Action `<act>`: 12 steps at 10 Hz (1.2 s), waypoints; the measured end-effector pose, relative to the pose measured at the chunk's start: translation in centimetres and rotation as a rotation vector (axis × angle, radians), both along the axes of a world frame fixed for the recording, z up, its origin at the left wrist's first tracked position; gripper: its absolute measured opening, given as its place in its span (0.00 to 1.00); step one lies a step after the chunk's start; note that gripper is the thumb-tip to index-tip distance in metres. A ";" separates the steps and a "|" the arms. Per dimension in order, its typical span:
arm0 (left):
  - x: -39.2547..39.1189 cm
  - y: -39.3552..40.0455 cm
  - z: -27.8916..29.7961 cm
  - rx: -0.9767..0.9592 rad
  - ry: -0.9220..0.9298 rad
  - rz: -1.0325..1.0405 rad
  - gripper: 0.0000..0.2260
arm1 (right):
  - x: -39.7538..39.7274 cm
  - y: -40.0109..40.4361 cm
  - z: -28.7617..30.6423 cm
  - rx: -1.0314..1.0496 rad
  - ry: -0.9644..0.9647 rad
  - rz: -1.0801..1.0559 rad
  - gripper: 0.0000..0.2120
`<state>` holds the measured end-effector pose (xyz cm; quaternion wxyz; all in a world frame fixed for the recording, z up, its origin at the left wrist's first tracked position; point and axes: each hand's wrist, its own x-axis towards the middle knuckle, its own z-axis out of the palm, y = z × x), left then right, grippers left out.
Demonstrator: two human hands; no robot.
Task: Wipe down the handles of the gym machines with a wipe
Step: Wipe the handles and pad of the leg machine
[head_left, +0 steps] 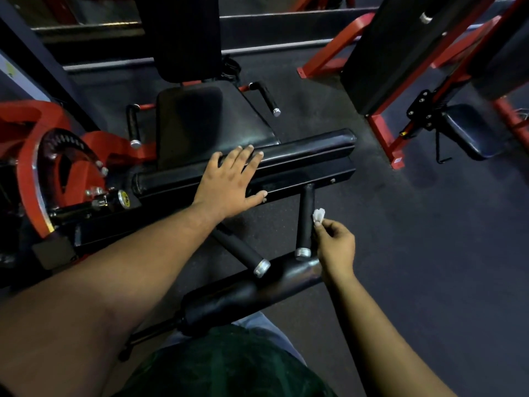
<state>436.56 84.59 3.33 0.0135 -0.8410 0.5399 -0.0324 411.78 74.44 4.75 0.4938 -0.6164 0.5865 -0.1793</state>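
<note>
Machine: left hand laid flat, fingers straight, on the roller pad, apparently to steady it. Right hand, grip pinching the wipe, holds it against the near handle for wiping.

Taking the right handle as landmark: open floor is lying to its right and beyond, giving a hand free passage there. The right hand is occupying that near side, pinching a wipe against the handle. Left of it, a second handle is angling in, narrowing the gap between them toward the top. Above, the pad and its bar are closing off the top, with the left hand lying flat on them. Below, a roller is blocking approach just under both end caps.
</note>
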 end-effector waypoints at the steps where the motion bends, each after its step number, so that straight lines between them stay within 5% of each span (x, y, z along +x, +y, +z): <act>1: 0.0 0.1 0.1 0.001 0.005 0.002 0.40 | 3.2 -2.5 -0.9 0.026 -0.034 -0.046 0.12; 5: -0.2 0.0 0.0 -0.009 0.005 -0.001 0.40 | -1.6 0.3 -0.4 0.369 -0.196 -0.037 0.07; 7: -0.1 0.1 0.1 0.000 0.002 0.006 0.39 | 4.7 -3.7 -1.7 0.330 -0.237 -0.210 0.09; 9: 0.0 0.1 -0.3 -0.010 0.004 0.004 0.40 | -1.1 1.4 -0.8 0.195 -0.115 -0.037 0.08; 12: -0.1 0.1 -0.1 -0.005 0.000 0.000 0.39 | 3.1 -4.8 -0.9 -0.558 0.139 0.368 0.11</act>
